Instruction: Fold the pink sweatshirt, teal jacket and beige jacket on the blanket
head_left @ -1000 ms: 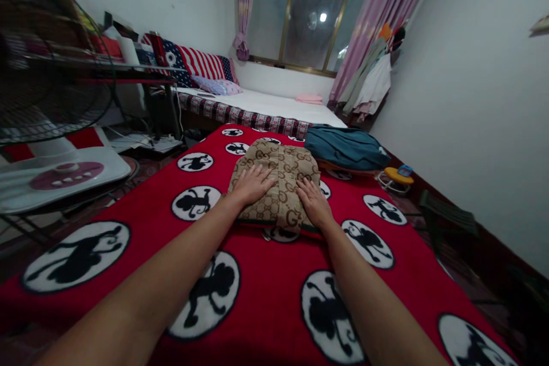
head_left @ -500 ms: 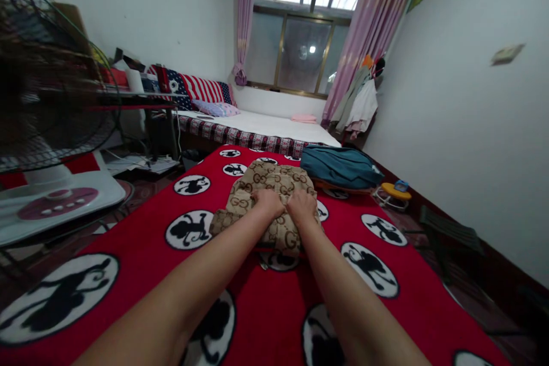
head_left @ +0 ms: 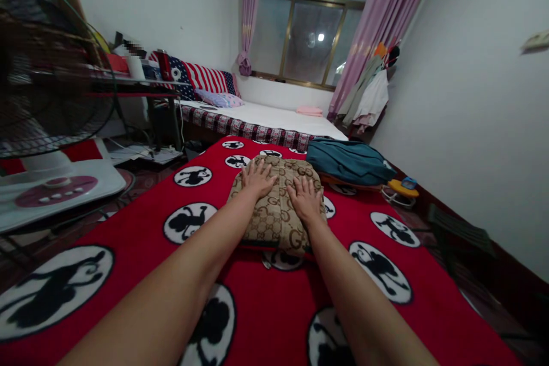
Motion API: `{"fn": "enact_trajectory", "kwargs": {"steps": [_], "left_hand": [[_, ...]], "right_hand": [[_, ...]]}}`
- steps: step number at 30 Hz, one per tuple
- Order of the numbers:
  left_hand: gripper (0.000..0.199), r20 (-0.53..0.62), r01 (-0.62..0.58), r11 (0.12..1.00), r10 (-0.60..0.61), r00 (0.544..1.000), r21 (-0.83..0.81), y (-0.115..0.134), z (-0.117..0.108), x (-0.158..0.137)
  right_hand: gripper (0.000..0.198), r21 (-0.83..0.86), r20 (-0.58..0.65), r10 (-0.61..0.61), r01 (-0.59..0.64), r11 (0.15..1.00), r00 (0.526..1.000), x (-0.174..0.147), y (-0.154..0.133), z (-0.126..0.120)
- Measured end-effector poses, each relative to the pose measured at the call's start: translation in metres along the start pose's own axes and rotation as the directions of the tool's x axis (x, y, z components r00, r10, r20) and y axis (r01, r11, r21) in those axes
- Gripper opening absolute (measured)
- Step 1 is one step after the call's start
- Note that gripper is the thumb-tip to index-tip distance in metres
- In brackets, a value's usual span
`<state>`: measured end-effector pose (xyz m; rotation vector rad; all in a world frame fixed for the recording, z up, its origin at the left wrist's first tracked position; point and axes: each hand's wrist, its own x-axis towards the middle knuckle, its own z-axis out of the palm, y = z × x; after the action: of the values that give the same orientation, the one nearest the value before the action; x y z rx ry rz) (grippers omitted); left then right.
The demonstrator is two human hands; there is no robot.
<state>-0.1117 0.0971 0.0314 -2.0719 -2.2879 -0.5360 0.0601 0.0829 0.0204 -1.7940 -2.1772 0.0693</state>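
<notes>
A beige folded cloth item (head_left: 268,220) with a brown letter pattern lies on a red blanket (head_left: 266,303). It looks like a garment, with a lengthwise strip down its middle and a rounded far end. My left hand (head_left: 258,179) rests flat on its far left part, fingers spread. On the right side of the strip, my right hand (head_left: 306,201) lies with its fingers apart, pressing on the fabric. Neither hand grips anything. A dark edge shows under the near side of the cloth.
A teal folded bundle (head_left: 349,161) lies beyond, to the right. At left stand a fan (head_left: 47,91) and a cluttered desk (head_left: 141,88). A bed with a white sheet (head_left: 270,117) is under the window. A yellow-topped stool (head_left: 402,187) stands by the right wall.
Both hands have gone from bunched fingers near the middle strip to spread palms, farther apart. The cloth's left flap that stuck out is now tucked in or covered.
</notes>
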Motion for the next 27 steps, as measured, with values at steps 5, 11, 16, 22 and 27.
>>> {"fn": "enact_trajectory", "kwargs": {"steps": [5, 11, 16, 22, 27], "left_hand": [[0.072, 0.013, 0.027, 0.999, -0.027, 1.000, -0.033, -0.006, 0.006, 0.019], [0.069, -0.142, 0.165, 0.983, -0.174, 0.974, -0.077, -0.006, 0.005, 0.012], [0.077, -0.210, 0.451, 0.869, -0.489, 0.847, -0.206, -0.008, -0.004, 0.000], [0.078, -0.092, 0.526, 0.776, -0.587, 0.805, -0.347, -0.021, -0.012, 0.000], [0.058, -0.071, 0.421, 0.808, -0.490, 0.869, -0.412, -0.017, -0.026, -0.001]], "right_hand": [[0.064, 0.045, 0.081, 0.021, -0.024, 0.999, 0.996, 0.006, 0.002, 0.001], [0.066, 0.089, 0.046, 0.024, -0.028, 0.996, 0.999, 0.008, 0.004, 0.003], [0.064, 0.089, 0.026, 0.037, -0.040, 0.995, 0.999, 0.001, 0.002, 0.000], [0.051, 0.185, -0.146, 0.000, 0.027, 0.982, 0.989, -0.002, 0.009, 0.006], [0.041, 0.362, -0.366, 0.010, 0.133, 0.923, 0.931, -0.001, 0.012, 0.005]]}}
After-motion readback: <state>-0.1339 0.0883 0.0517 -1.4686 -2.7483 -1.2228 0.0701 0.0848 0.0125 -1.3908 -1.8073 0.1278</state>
